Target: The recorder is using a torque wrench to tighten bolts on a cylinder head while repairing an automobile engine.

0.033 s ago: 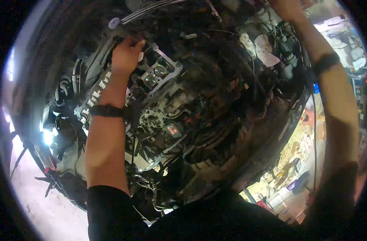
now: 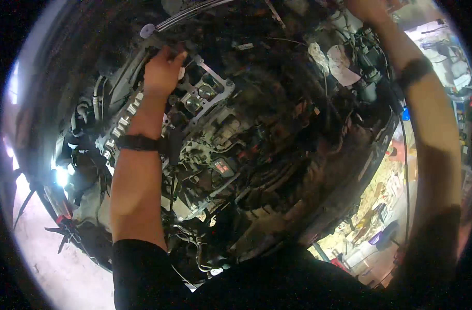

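My left hand [image 2: 162, 72] reaches over an engine bay to the upper end of an exposed cylinder head [image 2: 205, 95] with round metal openings. Its fingers are curled and pinched at a small part I cannot make out. A row of silver caps [image 2: 124, 121] runs beside that forearm. My right hand [image 2: 365, 13] is raised at the top right edge of the picture, above hoses and a dark component [image 2: 370, 62]; its fingertips are hidden, so what it touches cannot be told.
Crumpled pale paper or cloth [image 2: 339, 64] lies among the engine parts at upper right. A bright work light [image 2: 62, 176] shines at left. Beyond the right edge of the car are a cluttered surface [image 2: 375, 217] and assorted items. Dark hoses and wiring fill the middle.
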Action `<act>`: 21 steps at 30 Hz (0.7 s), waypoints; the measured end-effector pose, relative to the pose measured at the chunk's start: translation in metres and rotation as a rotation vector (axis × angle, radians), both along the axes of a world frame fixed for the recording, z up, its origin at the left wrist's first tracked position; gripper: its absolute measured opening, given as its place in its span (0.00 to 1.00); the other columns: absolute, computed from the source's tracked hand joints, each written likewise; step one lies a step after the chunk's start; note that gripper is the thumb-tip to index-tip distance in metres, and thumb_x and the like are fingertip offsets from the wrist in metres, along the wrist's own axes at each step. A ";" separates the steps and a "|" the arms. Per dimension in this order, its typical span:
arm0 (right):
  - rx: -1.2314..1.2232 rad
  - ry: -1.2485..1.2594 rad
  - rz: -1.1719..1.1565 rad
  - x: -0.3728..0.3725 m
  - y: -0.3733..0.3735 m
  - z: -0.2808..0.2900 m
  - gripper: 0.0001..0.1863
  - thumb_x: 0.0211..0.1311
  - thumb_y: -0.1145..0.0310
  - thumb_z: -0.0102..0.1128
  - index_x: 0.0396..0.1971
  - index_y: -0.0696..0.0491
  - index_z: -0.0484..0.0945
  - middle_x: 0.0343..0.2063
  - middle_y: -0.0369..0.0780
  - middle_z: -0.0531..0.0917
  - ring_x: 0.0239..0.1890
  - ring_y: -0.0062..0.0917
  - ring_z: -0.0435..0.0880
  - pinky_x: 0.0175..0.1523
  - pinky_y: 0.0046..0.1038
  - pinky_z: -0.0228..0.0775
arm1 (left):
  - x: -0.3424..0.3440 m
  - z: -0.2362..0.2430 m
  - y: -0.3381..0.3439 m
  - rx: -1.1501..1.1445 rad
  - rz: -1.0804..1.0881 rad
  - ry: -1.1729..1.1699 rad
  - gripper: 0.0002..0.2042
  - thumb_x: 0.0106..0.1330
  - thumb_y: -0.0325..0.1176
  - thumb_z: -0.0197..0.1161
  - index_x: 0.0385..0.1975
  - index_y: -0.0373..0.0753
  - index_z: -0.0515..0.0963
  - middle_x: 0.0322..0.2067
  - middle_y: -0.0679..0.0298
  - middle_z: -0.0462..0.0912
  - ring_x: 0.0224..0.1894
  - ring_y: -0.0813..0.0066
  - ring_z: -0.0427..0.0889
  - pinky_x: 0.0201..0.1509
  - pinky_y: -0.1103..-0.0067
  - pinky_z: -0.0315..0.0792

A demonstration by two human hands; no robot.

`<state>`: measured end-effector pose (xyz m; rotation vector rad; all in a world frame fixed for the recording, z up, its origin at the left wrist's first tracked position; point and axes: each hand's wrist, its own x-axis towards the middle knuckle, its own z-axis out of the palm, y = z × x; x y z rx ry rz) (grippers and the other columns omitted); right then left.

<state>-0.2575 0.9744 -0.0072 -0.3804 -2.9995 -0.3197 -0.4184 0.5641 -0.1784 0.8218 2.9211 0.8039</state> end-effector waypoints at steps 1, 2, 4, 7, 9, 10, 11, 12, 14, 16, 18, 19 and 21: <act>0.133 -0.097 -0.046 -0.022 -0.008 0.000 0.16 0.58 0.68 0.59 0.47 0.53 0.81 0.41 0.48 0.84 0.43 0.40 0.83 0.47 0.39 0.75 | -0.001 0.001 -0.006 0.023 -0.004 0.015 0.20 0.62 0.49 0.63 0.43 0.38 0.80 0.35 0.50 0.84 0.41 0.49 0.82 0.46 0.63 0.74; 0.304 -0.205 -0.121 -0.030 -0.009 0.013 0.16 0.59 0.66 0.59 0.47 0.52 0.82 0.42 0.47 0.84 0.44 0.40 0.83 0.48 0.39 0.76 | -0.001 -0.002 0.004 0.085 -0.035 0.020 0.20 0.62 0.49 0.63 0.43 0.37 0.80 0.35 0.50 0.84 0.42 0.49 0.82 0.46 0.63 0.74; 0.259 -0.226 -0.085 -0.053 -0.009 0.011 0.18 0.59 0.64 0.61 0.49 0.51 0.81 0.45 0.46 0.83 0.48 0.39 0.81 0.52 0.39 0.75 | -0.007 -0.005 0.002 0.040 -0.015 0.005 0.21 0.61 0.49 0.63 0.42 0.37 0.79 0.36 0.50 0.84 0.42 0.49 0.82 0.46 0.63 0.74; 0.238 -0.186 -0.043 -0.087 0.008 0.007 0.22 0.58 0.63 0.63 0.53 0.49 0.78 0.50 0.45 0.80 0.54 0.39 0.78 0.58 0.39 0.71 | -0.008 0.005 0.007 0.014 0.008 -0.053 0.21 0.62 0.50 0.63 0.42 0.36 0.79 0.36 0.49 0.84 0.42 0.48 0.82 0.47 0.63 0.74; 0.240 -0.148 -0.016 -0.107 0.024 -0.005 0.25 0.57 0.63 0.64 0.56 0.49 0.76 0.54 0.45 0.78 0.57 0.40 0.75 0.63 0.40 0.67 | -0.012 0.003 0.007 0.017 0.020 -0.062 0.21 0.62 0.50 0.62 0.42 0.36 0.79 0.36 0.49 0.84 0.42 0.48 0.82 0.47 0.62 0.74; 0.242 -0.133 -0.004 -0.113 0.032 -0.010 0.27 0.57 0.63 0.65 0.58 0.48 0.74 0.55 0.45 0.77 0.59 0.41 0.74 0.65 0.40 0.65 | -0.016 -0.003 0.007 0.022 0.023 -0.044 0.21 0.62 0.50 0.62 0.42 0.36 0.80 0.36 0.49 0.84 0.42 0.48 0.82 0.47 0.62 0.74; 0.231 -0.126 0.011 -0.116 0.034 -0.019 0.28 0.56 0.63 0.66 0.59 0.48 0.73 0.57 0.45 0.76 0.60 0.42 0.72 0.67 0.41 0.63 | -0.016 -0.007 0.004 0.014 0.028 -0.034 0.21 0.62 0.50 0.61 0.42 0.36 0.80 0.35 0.48 0.84 0.42 0.47 0.82 0.47 0.62 0.74; 0.248 -0.074 0.064 -0.115 0.037 -0.027 0.28 0.57 0.63 0.65 0.59 0.48 0.73 0.57 0.44 0.76 0.60 0.42 0.72 0.67 0.41 0.63 | -0.020 -0.010 0.003 0.001 -0.007 -0.045 0.21 0.63 0.50 0.61 0.42 0.36 0.80 0.35 0.48 0.84 0.42 0.47 0.82 0.47 0.62 0.74; 0.284 0.021 0.169 -0.106 0.048 -0.039 0.27 0.59 0.63 0.64 0.59 0.49 0.73 0.57 0.44 0.76 0.60 0.42 0.72 0.67 0.41 0.63 | -0.030 -0.012 0.003 -0.017 -0.080 -0.074 0.22 0.63 0.51 0.61 0.43 0.37 0.79 0.34 0.48 0.84 0.42 0.47 0.82 0.47 0.61 0.74; 0.244 0.036 0.243 -0.085 0.066 -0.038 0.22 0.61 0.62 0.61 0.54 0.53 0.76 0.50 0.47 0.79 0.53 0.40 0.76 0.58 0.42 0.69 | -0.026 -0.011 0.011 0.064 -0.116 -0.050 0.21 0.63 0.51 0.60 0.43 0.37 0.79 0.34 0.48 0.84 0.41 0.47 0.82 0.47 0.61 0.74; 0.041 -0.069 0.146 -0.064 0.033 -0.035 0.20 0.62 0.61 0.61 0.50 0.56 0.78 0.43 0.48 0.82 0.45 0.37 0.81 0.50 0.40 0.73 | -0.027 -0.009 -0.011 0.059 -0.100 -0.059 0.21 0.64 0.50 0.60 0.44 0.38 0.79 0.35 0.48 0.84 0.42 0.47 0.82 0.48 0.61 0.73; 0.134 -0.033 0.253 -0.023 0.091 -0.023 0.22 0.58 0.62 0.59 0.50 0.57 0.77 0.45 0.48 0.81 0.49 0.39 0.79 0.55 0.39 0.70 | -0.027 -0.008 0.007 0.105 -0.137 -0.088 0.20 0.65 0.50 0.59 0.45 0.38 0.79 0.35 0.48 0.84 0.42 0.47 0.82 0.48 0.62 0.73; 0.126 -0.024 0.255 0.026 0.095 -0.016 0.23 0.54 0.63 0.58 0.50 0.57 0.77 0.48 0.49 0.80 0.52 0.39 0.79 0.59 0.37 0.68 | -0.029 -0.011 0.015 0.123 -0.152 -0.161 0.20 0.66 0.49 0.58 0.46 0.39 0.79 0.37 0.49 0.84 0.44 0.48 0.82 0.49 0.63 0.73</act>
